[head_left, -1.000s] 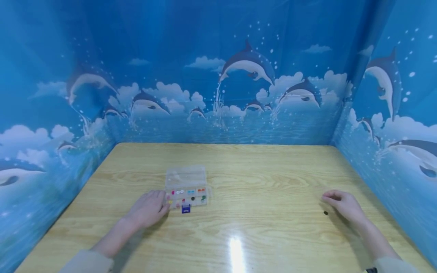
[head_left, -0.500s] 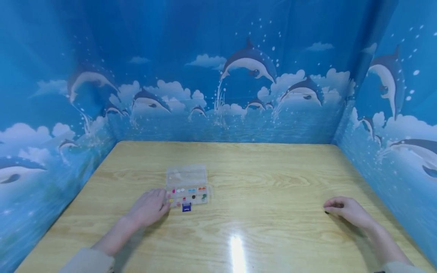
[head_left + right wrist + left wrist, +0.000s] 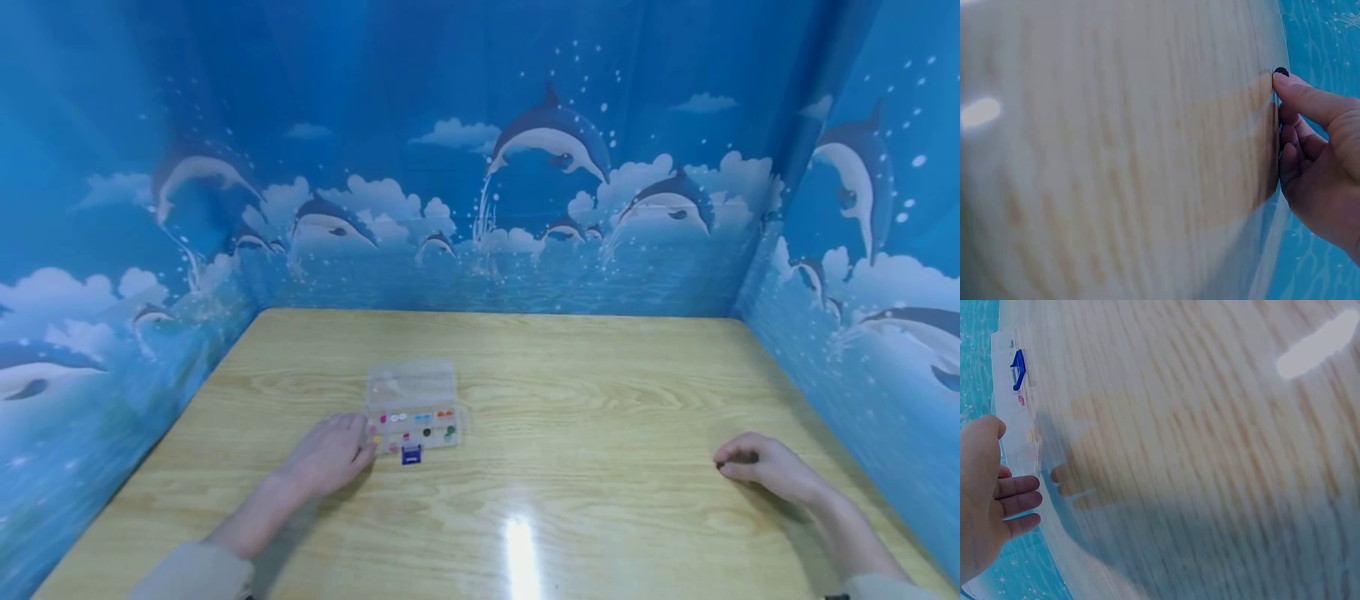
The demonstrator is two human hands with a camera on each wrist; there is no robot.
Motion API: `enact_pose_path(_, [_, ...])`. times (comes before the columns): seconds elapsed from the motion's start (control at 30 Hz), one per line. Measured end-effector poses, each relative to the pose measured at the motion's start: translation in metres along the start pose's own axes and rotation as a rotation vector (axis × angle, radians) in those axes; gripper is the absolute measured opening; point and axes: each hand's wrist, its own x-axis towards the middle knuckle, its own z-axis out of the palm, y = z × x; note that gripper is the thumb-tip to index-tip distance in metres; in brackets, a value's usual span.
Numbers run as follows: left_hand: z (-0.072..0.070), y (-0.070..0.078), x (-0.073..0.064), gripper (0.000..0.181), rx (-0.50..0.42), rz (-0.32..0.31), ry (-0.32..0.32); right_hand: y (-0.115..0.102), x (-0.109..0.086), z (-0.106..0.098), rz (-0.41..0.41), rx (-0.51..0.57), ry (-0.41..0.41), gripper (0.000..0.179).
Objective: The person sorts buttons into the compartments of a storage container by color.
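Note:
A clear plastic compartment box lies on the table at left, its see-through lid tipped back. Small coloured round pieces sit in its compartments, and a blue clasp hangs at its front. My left hand rests at the box's left end, fingers fairly straight in the left wrist view. Far to the right, my right hand pinches a small black disc between thumb and index fingertip, close over the table. The other fingers of that hand curl loosely beneath the thumb.
The wood-grain table stretches between the two hands, with a bright light reflection near its front. Blue dolphin-print curtains hang behind the table and along both sides.
My right hand has come down onto the black disc, which lay on the table, and now pinches it. My left hand and the box have stayed in place; the view shifted slightly.

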Motion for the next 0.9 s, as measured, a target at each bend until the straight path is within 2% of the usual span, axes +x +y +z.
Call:
enact_pose_path(0.23, [0.001,-0.001,0.000,0.021,-0.006,0.001,-0.009,-0.002,0.001,0.002,0.024,-0.021,0.021,0.017])
enact_pose_path(0.5, [0.001,-0.001,0.000,0.024,-0.003,0.003,-0.002,-0.005,0.002,-0.004,0.118,0.004,-0.023,0.027])
enact_pose_path(0.73, [0.002,-0.001,-0.001,0.024,-0.003,-0.003,-0.001,-0.009,0.007,-0.008,0.186,-0.022,-0.025,0.035])
enact_pose_path(0.9, [0.002,-0.002,0.000,0.023,-0.002,0.001,0.006,-0.013,0.009,-0.008,0.191,-0.024,-0.019,0.038])
